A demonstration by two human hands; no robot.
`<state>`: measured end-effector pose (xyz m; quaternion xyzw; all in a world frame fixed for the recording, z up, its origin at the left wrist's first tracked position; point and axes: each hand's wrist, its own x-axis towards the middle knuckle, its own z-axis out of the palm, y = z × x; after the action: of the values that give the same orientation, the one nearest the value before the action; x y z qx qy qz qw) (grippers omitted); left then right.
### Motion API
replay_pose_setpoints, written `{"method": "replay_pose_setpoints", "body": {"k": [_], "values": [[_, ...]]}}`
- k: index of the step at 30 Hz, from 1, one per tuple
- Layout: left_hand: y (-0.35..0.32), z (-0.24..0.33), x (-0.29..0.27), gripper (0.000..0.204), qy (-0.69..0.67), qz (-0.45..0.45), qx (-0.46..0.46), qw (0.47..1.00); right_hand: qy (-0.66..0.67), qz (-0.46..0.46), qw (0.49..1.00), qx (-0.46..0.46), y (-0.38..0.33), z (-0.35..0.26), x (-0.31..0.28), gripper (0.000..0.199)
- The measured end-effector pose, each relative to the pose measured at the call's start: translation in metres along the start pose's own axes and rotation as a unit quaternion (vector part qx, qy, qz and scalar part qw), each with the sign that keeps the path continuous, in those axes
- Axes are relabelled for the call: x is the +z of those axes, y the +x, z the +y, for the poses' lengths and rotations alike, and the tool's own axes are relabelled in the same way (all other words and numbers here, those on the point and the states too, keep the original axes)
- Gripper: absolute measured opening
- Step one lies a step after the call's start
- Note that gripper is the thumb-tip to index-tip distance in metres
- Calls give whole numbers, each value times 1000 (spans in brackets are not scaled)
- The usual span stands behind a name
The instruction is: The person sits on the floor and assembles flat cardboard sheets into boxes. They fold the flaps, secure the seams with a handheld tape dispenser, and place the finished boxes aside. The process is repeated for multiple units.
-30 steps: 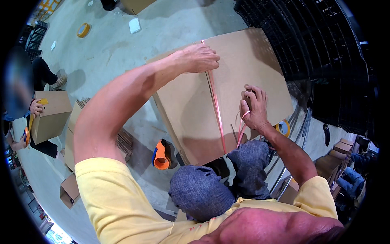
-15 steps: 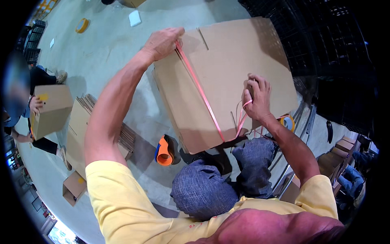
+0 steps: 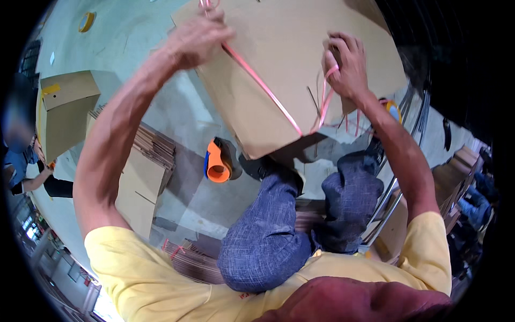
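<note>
A stack of flat brown cardboard [image 3: 268, 59] lies before me, a pink strap [image 3: 263, 92] running slantwise over its top. Blurred by motion, my left hand [image 3: 201, 40] is over the strap near the far left edge, fingers curled round it; a small loop sticks out past the hand. My right hand [image 3: 348, 67] is closed on another length of the same strap above the right part of the cardboard. That length rises from the near edge, where the strap bends over the side. Loose strands hang beside my right wrist.
An orange tape dispenser [image 3: 218, 163] stands on the floor near my feet. More stacked flat cardboard [image 3: 137, 188] lies to the left, where another person handles a box [image 3: 70, 99]. A yellow tape roll [image 3: 86, 22] lies far left. Metal rods [image 3: 389, 201] run along the right.
The view has shifted, so the cardboard sits higher in the picture. My left hand has moved along the strap, a loop now showing beyond it. My right hand still grips its strap, slightly raised.
</note>
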<state>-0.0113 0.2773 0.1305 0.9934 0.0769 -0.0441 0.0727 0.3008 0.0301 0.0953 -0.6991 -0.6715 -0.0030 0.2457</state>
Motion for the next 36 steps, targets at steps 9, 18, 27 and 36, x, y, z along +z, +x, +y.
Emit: {"method": "replay_pose_setpoints", "body": {"k": [9, 18, 27, 36], "values": [[-2, 267, 18, 32, -85, 7, -60, 995, -68, 31, 997, 5, -54, -50, 16, 36], [-51, 282, 34, 11, -34, 83, -97, 991, -43, -73, 981, -172, -98, -73, -6, 43], [-63, 275, 34, 15, -63, 63, -118, 989, -24, -105, 975, -192, -93, -67, -10, 61], [-33, 99, -7, 36, -10, -10, -31, 999, -24, -128, 971, -199, -89, -71, -12, 72]]}}
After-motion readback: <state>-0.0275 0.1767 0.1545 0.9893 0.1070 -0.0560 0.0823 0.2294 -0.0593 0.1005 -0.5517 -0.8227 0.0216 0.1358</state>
